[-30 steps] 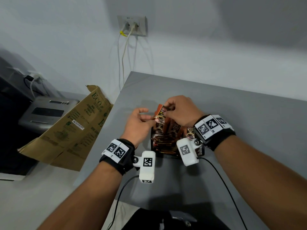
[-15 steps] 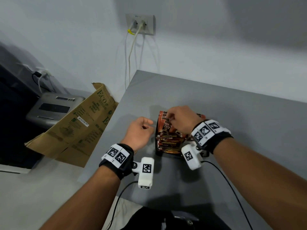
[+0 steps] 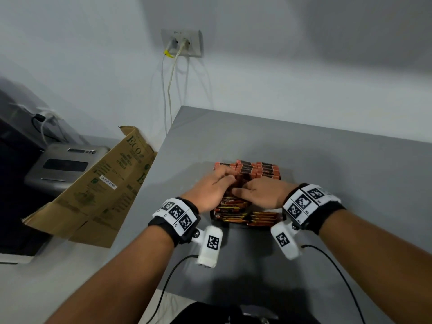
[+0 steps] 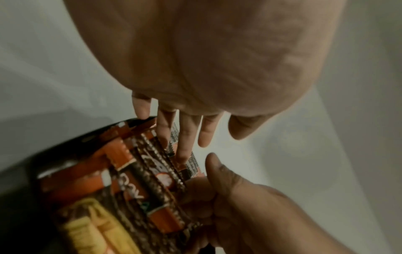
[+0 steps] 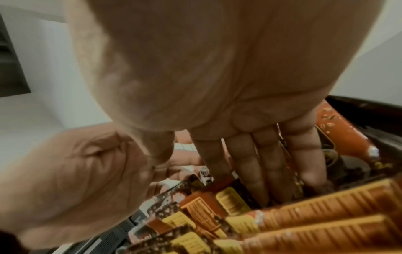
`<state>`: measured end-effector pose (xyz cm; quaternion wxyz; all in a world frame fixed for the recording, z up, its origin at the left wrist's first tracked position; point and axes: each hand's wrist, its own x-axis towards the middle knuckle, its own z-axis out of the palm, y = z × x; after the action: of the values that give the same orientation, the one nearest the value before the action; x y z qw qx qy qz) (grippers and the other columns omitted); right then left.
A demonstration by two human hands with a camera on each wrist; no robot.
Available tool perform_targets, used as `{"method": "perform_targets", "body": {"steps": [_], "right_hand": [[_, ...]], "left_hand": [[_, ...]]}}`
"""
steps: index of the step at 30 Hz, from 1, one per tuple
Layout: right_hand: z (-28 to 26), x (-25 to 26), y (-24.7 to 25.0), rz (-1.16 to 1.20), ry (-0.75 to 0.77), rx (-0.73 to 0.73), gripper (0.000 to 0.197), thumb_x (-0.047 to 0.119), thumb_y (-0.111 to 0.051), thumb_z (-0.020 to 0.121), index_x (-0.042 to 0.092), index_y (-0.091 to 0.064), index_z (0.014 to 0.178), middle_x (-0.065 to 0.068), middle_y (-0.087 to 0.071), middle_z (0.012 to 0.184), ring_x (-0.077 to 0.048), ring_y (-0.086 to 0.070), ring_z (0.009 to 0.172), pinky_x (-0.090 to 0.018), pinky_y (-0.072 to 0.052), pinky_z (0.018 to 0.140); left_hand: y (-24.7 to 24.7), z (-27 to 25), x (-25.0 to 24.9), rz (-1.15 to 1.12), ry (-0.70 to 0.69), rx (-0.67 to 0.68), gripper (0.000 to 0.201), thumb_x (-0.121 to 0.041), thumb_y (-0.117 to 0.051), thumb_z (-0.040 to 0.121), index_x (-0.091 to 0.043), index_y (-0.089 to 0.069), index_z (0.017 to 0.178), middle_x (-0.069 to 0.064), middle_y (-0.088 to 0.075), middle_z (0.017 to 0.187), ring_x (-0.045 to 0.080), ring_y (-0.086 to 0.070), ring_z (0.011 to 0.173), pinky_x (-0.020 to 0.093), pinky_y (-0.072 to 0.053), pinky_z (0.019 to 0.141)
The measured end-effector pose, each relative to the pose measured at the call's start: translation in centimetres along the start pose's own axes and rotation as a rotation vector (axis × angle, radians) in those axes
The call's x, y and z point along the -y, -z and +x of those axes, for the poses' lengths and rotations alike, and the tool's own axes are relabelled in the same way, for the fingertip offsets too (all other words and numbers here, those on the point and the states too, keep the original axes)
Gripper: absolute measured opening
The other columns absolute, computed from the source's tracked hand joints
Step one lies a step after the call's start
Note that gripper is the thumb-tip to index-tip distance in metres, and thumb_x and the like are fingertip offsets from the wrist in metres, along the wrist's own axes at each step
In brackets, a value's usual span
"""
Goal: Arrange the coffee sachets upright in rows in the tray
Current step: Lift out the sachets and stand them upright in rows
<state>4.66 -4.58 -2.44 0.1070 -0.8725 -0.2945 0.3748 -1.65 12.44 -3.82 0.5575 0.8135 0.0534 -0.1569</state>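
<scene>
A black tray (image 3: 211, 215) on the grey table holds several orange-and-brown coffee sachets (image 3: 257, 170) standing on edge in rows. My left hand (image 3: 225, 177) lies over the tray's left part. Its fingers (image 4: 185, 137) are straight and touch the sachet tops (image 4: 139, 171) near the tray rim (image 4: 87, 137). My right hand (image 3: 240, 191) reaches in from the right. Its straight fingers (image 5: 261, 163) push down between the sachets (image 5: 315, 206) by the tray wall (image 5: 369, 110). Neither hand holds a sachet. The middle rows are hidden under the hands.
A folded cardboard box (image 3: 100, 190) leans off the table's left edge beside a grey appliance (image 3: 63, 164). A wall socket (image 3: 181, 43) with hanging cables is behind the table corner. Bare grey tabletop (image 3: 350, 171) lies to the right and behind the tray.
The right hand set the sachet it pinched into the tray and let go. The left hand moved from beside the tray onto the sachets. Both hands now lie flat on the rows.
</scene>
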Motion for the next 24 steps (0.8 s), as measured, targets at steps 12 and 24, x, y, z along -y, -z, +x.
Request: {"method": "perform_targets", "body": {"steps": [12,24], "right_hand": [[0.4,-0.9,-0.7,-0.076,0.005,-0.077,0.058,0.066,-0.025,0.098,0.025,-0.064,0.084,0.001,-0.068,0.080,-0.012,-0.063,0.076,-0.032,-0.050,0.079],[-0.4,-1.4,-0.4,-0.062,0.017,-0.099,0.049,0.046,-0.062,0.088,0.027,-0.055,0.133,0.003,-0.064,0.120,-0.015,-0.061,0.104,-0.036,-0.053,0.093]], "left_hand": [[0.8,0.1,-0.2,0.252,-0.039,-0.009,0.033,-0.053,-0.027,0.103,-0.031,-0.050,0.113,-0.005,-0.067,0.103,0.011,-0.063,0.096,0.032,-0.047,0.085],[1.4,-0.5,0.5,0.196,0.074,0.011,0.038,-0.002,-0.056,0.086,-0.028,-0.055,0.113,-0.006,-0.067,0.104,0.009,-0.064,0.096,0.029,-0.055,0.084]]}}
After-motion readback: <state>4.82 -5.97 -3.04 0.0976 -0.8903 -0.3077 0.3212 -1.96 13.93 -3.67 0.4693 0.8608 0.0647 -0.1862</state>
